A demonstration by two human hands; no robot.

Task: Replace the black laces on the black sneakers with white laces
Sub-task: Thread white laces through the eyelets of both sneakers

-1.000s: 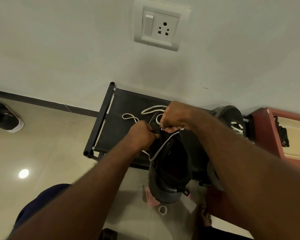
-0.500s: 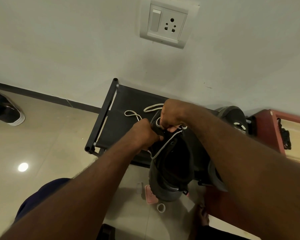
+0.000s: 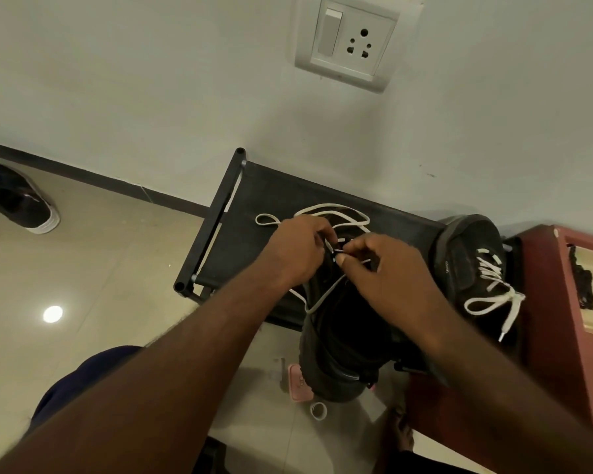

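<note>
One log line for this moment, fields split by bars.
left hand pinches white lace | right hand pinches white lace | black sneaker on rack, lacing unfinished | second sneaker white-laced

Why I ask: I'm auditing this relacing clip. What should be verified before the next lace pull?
1. Both hands on the white lace: ok; the left hand and right hand pinch it over the sneaker.
2. Next eyelet visible: cannot tell; the hands hide it.
3. Slack free: ok; loops lie loose on the rack.
4. Sneaker fully supported: not ok; its heel overhangs the rack's front edge.
5. Other sneaker finished: ok; white-laced, bow tied.
</note>
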